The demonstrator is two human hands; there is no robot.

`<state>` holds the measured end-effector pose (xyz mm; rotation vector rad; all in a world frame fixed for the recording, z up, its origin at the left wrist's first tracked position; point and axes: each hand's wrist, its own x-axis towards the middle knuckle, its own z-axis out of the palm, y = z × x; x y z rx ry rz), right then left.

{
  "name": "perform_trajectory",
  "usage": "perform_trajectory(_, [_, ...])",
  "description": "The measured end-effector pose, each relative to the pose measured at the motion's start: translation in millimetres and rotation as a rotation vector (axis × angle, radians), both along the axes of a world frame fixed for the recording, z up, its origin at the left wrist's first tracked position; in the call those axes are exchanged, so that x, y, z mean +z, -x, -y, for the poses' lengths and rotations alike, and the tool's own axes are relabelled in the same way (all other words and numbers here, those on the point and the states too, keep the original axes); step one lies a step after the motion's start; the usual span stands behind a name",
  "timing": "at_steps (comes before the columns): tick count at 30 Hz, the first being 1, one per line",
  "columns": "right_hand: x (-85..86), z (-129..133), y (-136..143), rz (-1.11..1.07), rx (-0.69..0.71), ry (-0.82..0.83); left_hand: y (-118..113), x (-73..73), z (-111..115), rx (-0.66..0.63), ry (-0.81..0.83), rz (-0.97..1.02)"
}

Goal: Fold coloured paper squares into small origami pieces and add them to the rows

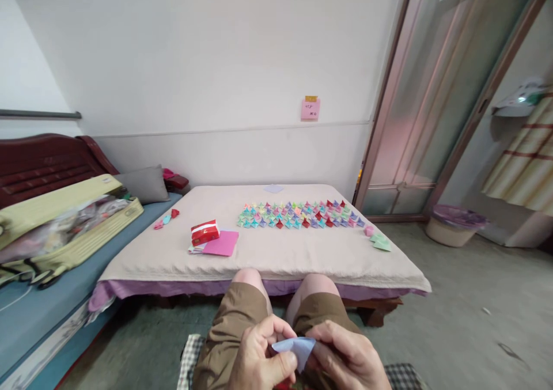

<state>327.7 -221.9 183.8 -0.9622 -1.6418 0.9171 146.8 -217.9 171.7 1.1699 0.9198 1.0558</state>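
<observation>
A piece of folded light blue paper [301,348] is held over the lap, between both hands. My left hand [263,355] pinches its left side, with the thumb on the front face. At its right edge, my right hand [348,355] grips the paper between thumb and fingers. On the cloth-covered table [276,257] ahead lie rows of small folded paper pieces [298,215] in many colours. Green paper pieces [381,241] and a pink one [368,230] lie at the table's right. Pink paper sheets [223,243] lie left of centre, partly under a red packet [205,232].
Small red, blue and pink pieces [166,219] are at the table's left. A bed [158,214] with an open yellow case [78,243] stands on the left. A pink note [310,109] hangs on the wall. A lined bin [453,228] stands right, by a sliding door [415,119].
</observation>
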Motion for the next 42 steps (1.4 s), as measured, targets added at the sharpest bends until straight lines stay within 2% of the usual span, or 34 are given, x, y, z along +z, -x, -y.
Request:
perform_trajectory(6, [2.7,-3,-9,0.152,0.034,-0.183,1,4.3,0,-0.034,0.044,0.019])
perform_trajectory(14, [5.3,-2,-4,0.266,-0.04,-0.329,1,1.2,0,-0.075,0.113,-0.012])
perform_trajectory(18, [5.8,-4,-5,0.259,-0.029,-0.357,2,2.1,-1,-0.092,0.108,-0.029])
perform_trajectory(22, [4.8,-4,-6,0.165,-0.001,-0.201,3,6.8,0,-0.136,0.081,-0.073])
perform_trajectory(28, [-7.5,-1,6,-0.265,-0.016,0.384,2,5.2,1,-0.133,0.009,-0.122])
perform_trajectory(31, [-15.8,-4,11,-0.456,0.048,0.547,2,1.7,1,-0.11,-0.003,-0.127])
perform_trajectory(36, [-18.4,-5,12,-0.49,0.109,0.518,0,1.6,2,-0.038,-0.034,-0.133])
perform_trajectory(42, [-13.6,-1,16,-0.447,0.083,0.471,-4,11.4,7,0.018,-0.062,-0.234])
